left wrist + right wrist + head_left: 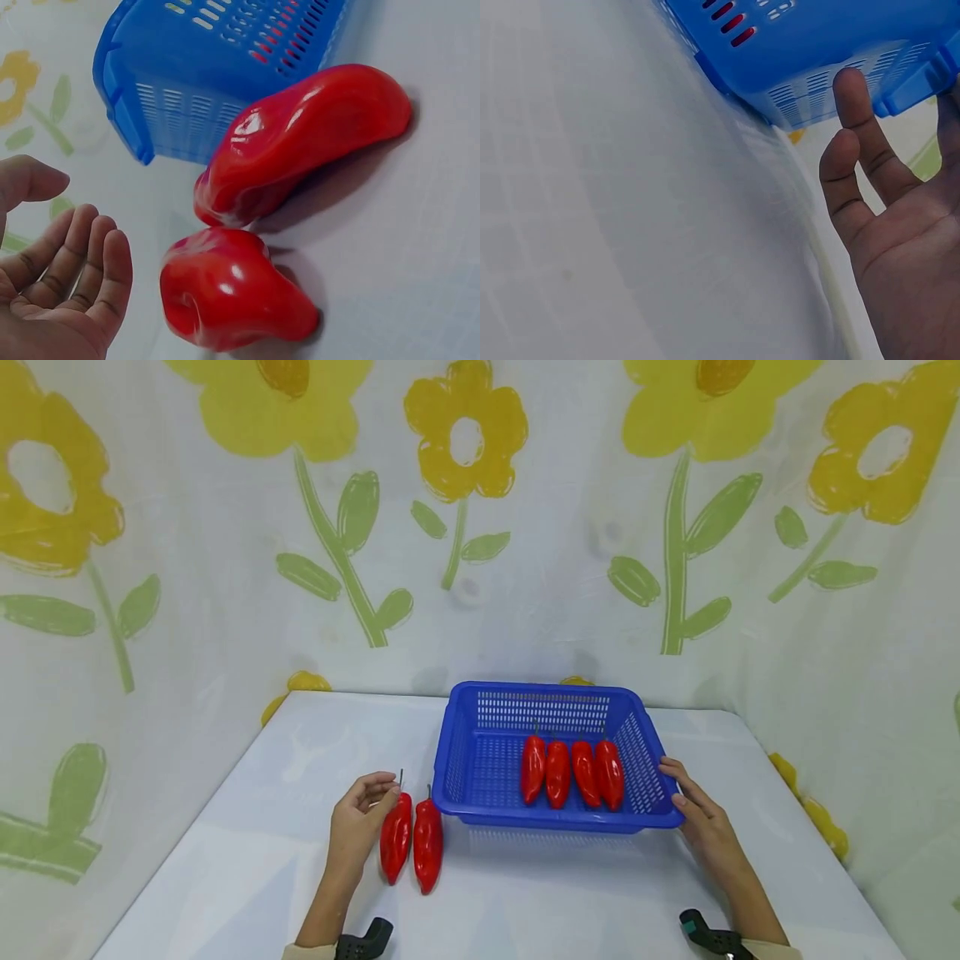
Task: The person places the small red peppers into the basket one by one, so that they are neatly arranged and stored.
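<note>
My left hand (pixel 358 822) is just left of two red peppers lying on the table, its fingertips beside the stem of the nearer pepper (pixel 396 839). In the left wrist view the palm faces up, with thumb and fingers apart and nothing between them. The second pepper (pixel 428 847) lies alongside, close to the basket's front left corner. My right hand (pixel 705 818) touches the right rim of a blue perforated basket (pixel 525 817). In the right wrist view two relaxed fingers overlap the basket's outer wall; the thumb is out of that view. Several red peppers (pixel 557 775) lie inside on the right.
The basket stands at the back of a white table (pixel 555 910). Behind it hangs a white curtain (pixel 540 577) printed with yellow flowers and green leaves, which also closes in both sides. A dark strap (pixel 363 939) is around the left wrist.
</note>
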`<act>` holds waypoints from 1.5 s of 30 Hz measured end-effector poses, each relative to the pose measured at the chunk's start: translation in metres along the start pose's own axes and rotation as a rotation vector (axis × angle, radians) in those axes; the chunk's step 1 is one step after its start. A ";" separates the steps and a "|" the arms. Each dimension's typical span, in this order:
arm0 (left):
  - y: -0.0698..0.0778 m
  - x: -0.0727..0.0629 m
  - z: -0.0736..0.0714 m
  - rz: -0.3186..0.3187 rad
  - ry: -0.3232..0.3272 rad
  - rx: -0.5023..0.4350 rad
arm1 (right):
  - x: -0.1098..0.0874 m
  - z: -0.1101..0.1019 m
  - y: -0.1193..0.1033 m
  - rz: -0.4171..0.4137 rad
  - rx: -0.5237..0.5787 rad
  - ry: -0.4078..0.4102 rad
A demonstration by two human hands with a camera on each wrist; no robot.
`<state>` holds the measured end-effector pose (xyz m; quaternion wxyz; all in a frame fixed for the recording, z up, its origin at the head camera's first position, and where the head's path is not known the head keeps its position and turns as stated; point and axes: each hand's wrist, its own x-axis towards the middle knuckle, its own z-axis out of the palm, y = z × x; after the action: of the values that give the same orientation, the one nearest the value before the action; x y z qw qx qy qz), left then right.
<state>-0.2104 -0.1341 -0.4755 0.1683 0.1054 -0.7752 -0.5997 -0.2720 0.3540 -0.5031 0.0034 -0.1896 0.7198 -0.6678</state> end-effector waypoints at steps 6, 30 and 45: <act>-0.004 -0.002 -0.003 -0.015 -0.003 0.044 | -0.001 -0.001 0.002 -0.010 0.008 0.001; -0.006 0.000 -0.014 -0.087 -0.009 0.195 | 0.003 -0.004 0.003 0.020 0.010 -0.003; -0.006 -0.001 -0.016 -0.213 -0.122 0.348 | 0.003 -0.002 -0.002 0.042 0.059 -0.006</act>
<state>-0.2037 -0.1497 -0.4777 0.0360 0.1776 -0.8604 -0.4763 -0.2753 0.3551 -0.5004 0.0252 -0.1761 0.7036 -0.6879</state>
